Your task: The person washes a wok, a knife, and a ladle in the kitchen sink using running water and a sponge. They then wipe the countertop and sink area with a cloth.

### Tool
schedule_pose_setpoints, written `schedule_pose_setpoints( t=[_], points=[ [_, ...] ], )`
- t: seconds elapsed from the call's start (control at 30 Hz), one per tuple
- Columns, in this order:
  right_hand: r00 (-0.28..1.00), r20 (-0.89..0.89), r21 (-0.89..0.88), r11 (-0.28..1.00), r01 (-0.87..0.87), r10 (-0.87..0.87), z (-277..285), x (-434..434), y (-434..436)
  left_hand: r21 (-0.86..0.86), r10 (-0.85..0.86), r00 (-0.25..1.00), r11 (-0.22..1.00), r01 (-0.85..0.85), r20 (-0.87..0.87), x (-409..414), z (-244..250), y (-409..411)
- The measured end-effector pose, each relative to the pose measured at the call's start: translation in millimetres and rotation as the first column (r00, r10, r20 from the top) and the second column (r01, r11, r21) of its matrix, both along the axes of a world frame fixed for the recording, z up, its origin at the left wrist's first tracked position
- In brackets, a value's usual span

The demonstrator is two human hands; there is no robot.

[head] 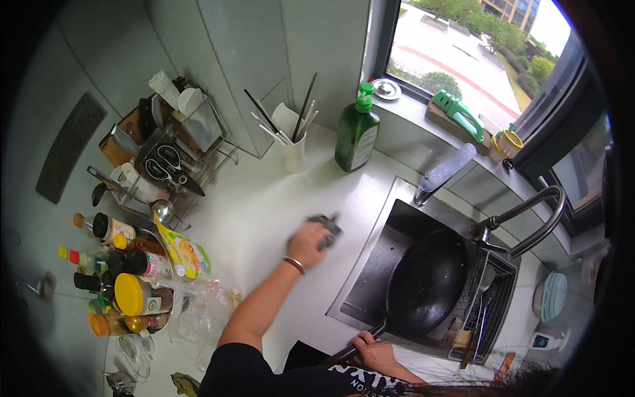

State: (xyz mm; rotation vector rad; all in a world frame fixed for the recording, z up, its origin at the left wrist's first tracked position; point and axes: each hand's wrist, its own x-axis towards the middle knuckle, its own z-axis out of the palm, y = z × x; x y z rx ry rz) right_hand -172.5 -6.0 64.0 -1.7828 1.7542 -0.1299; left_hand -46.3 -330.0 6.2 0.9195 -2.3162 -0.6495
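My left hand point(308, 244), with a band on the wrist, presses a dark grey cloth point(328, 232) onto the white countertop point(258, 198). Motion blurs both the cloth and the fingers. Down at the front edge of the counter, my right hand point(373, 351) grips the long handle point(347, 353) of a black wok point(427, 283). The wok leans tilted in the stainless steel sink point(364, 297), its inside or underside facing up; I cannot tell which.
A green pump bottle point(356, 136) and a white utensil cup point(294, 156) stand behind the cloth. To the left are a knife rack point(181, 159), seasoning bottles point(134, 293) and crumpled plastic bags point(203, 312). The faucet point(550, 223) arches beside a wire basket point(488, 297).
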Motion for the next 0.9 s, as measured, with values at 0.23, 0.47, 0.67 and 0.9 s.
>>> schedule_pose_setpoints(
  t=[0.23,0.47,0.67,0.9],
  points=[
    [1.000,-0.021,-0.138,0.990,-0.016,0.013,-4,-2,3,0.236,-0.056,0.975,0.966,0.107,-0.214,-49,17,33],
    [1.000,0.014,-0.147,0.989,-0.024,0.026,-9,-3,3,0.376,-0.123,0.966,0.904,0.205,-0.229,-10,20,-51],
    [0.999,0.050,-0.108,0.994,0.000,0.005,-5,-2,2,0.474,0.573,0.726,0.795,-0.380,-0.379,-15,10,-165],
    [0.997,0.071,-0.044,0.999,0.014,-0.011,-4,-4,4,0.353,0.504,0.704,0.861,-0.365,-0.500,-43,13,-208]
  ],
)
